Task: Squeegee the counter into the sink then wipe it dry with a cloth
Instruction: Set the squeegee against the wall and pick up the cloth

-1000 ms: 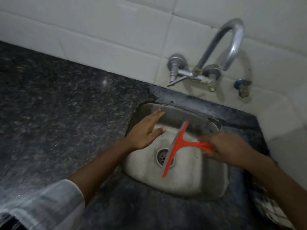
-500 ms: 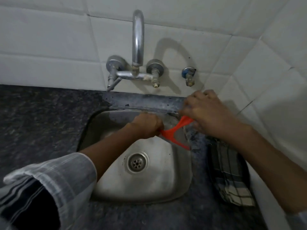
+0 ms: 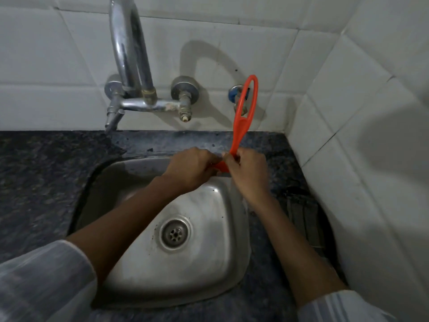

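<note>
An orange squeegee [image 3: 243,117] stands nearly upright at the sink's back right corner, its looped handle pointing up in front of the wall tiles. Its blade end is hidden between my hands. My left hand [image 3: 190,169] and my right hand [image 3: 247,173] are both closed around that lower end, above the back rim of the steel sink [image 3: 209,270]. The dark speckled counter [image 3: 39,182] runs to the left. A dark checked cloth [image 3: 304,219] lies on the counter strip right of the sink.
A chrome tap [image 3: 132,66] rises from the tiled wall behind the sink, with a small blue valve [image 3: 233,92] to its right. A tiled side wall [image 3: 362,159] closes in at the right. The drain [image 3: 175,233] sits mid-basin.
The squeegee went from lying over the basin in my right hand to standing upright at the back right corner, held by both hands. My view swung right.
</note>
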